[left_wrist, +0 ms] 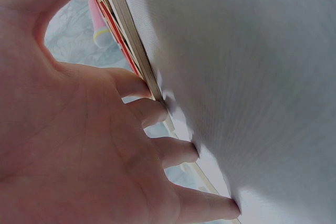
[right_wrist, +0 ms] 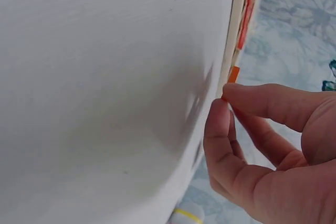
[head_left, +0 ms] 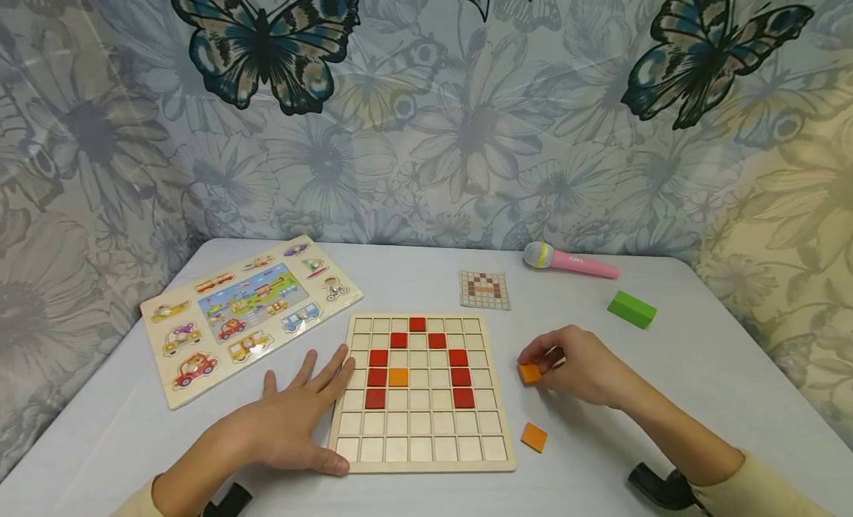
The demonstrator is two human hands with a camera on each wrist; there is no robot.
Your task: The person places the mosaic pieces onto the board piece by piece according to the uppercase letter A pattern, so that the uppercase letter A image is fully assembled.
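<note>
A wooden grid board (head_left: pixel 420 424) lies flat at the middle of the table. Several red square tiles (head_left: pixel 417 324) form an arch shape in its cells, and one orange tile (head_left: pixel 397 377) sits inside the arch at the left. My left hand (head_left: pixel 289 421) is spread with straight fingers, its fingertips and thumb touching the board's left edge. Just right of the board, my right hand (head_left: pixel 586 369) pinches an orange square tile (head_left: pixel 529 373) between thumb and fingertips. Another loose orange tile (head_left: pixel 534 437) lies on the table below that hand.
A small pattern card (head_left: pixel 484 289) lies behind the board. A pink toy microphone (head_left: pixel 573 262) and a green block (head_left: pixel 631 309) are at the back right. At the left lies a vehicle picture puzzle board (head_left: pixel 253 309), near my left hand. A patterned cloth (head_left: pixel 426 132) hangs behind the table.
</note>
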